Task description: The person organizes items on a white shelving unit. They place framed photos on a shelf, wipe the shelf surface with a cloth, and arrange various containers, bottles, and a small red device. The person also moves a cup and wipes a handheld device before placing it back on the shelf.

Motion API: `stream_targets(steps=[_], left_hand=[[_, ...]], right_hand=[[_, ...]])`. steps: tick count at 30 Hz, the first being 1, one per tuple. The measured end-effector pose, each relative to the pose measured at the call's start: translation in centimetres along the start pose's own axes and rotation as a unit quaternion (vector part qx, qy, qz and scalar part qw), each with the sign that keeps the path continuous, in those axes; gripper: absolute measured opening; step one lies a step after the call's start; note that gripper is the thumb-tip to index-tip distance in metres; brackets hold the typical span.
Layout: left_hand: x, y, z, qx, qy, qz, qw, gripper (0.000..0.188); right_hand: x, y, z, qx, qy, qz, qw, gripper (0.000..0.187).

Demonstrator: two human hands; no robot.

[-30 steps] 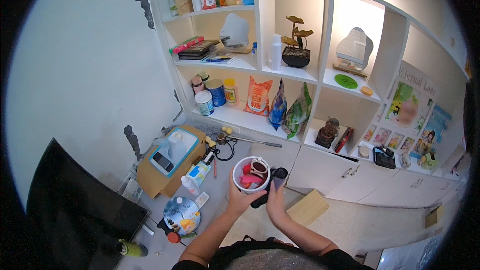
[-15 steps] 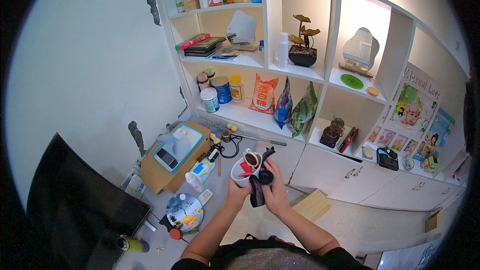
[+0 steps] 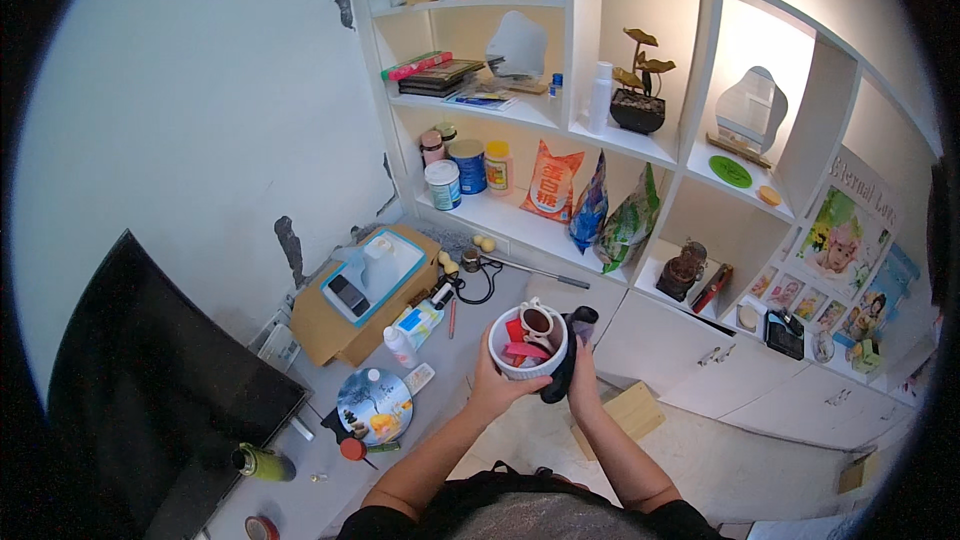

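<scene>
My left hand [image 3: 490,388] is closed around a small white ribbed tub [image 3: 519,372], held up in front of me over the desk's right edge. Inside the tub lie a white-rimmed piece with a dark brown round face [image 3: 538,319], which looks like sunglasses, and some red and pink items [image 3: 522,349]. Along the tub's right side is a black, soft-looking folded thing [image 3: 563,372]. My right hand [image 3: 585,386] grips it, fingers mostly hidden behind it. Its exact kind does not show.
On the desk [image 3: 440,465] stand a cardboard box [image 3: 325,332], a white bottle [image 3: 400,347], a round picture plate [image 3: 375,407] and a green bottle [image 3: 264,462]. A black monitor [image 3: 150,380] fills the left. White shelves [image 3: 500,224] rise ahead; a wooden board [image 3: 625,418] lies below right.
The tub now sits more level, its opening turned up toward me. The black thing has shifted from the tub's front to its right side, more bunched, with my right hand. The view has swung slightly.
</scene>
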State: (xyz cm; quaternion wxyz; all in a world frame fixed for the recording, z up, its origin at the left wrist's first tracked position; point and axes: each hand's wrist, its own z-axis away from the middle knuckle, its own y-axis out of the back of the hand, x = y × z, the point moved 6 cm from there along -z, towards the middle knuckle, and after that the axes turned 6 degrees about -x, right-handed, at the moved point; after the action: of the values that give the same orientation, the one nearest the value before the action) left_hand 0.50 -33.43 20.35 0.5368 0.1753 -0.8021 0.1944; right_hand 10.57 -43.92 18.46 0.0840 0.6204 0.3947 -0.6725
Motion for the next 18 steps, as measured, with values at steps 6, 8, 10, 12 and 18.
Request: stream_targets(steps=[6,8,10,12,18], left_hand=[[0.5,0.8,0.2,0.054,-0.018,-0.107,0.993,0.101],[-0.7,0.7,0.9,0.047,-0.014,-0.047,0.998,0.102],[1.2,-0.8,1.3,0.015,-0.019,-0.045,0.999,0.104],[3.3,-1.6,1.8,-0.022,-0.04,-0.098,0.994,0.103],[4.2,-2.5,2.6,-0.052,-0.05,-0.09,0.993,0.1]], right_hand=[[2.5,1.1,2.8,-0.074,0.024,0.236,0.969,0.041],[2.9,1.3,1.9,-0.026,0.01,0.154,0.988,0.042],[5.1,3.0,-0.1,0.013,-0.042,-0.116,0.992,0.045],[4.4,2.4,-1.0,-0.075,-0.074,-0.222,0.969,0.043],[7.5,5.5,-0.8,0.001,-0.177,-0.265,0.948,0.037]])
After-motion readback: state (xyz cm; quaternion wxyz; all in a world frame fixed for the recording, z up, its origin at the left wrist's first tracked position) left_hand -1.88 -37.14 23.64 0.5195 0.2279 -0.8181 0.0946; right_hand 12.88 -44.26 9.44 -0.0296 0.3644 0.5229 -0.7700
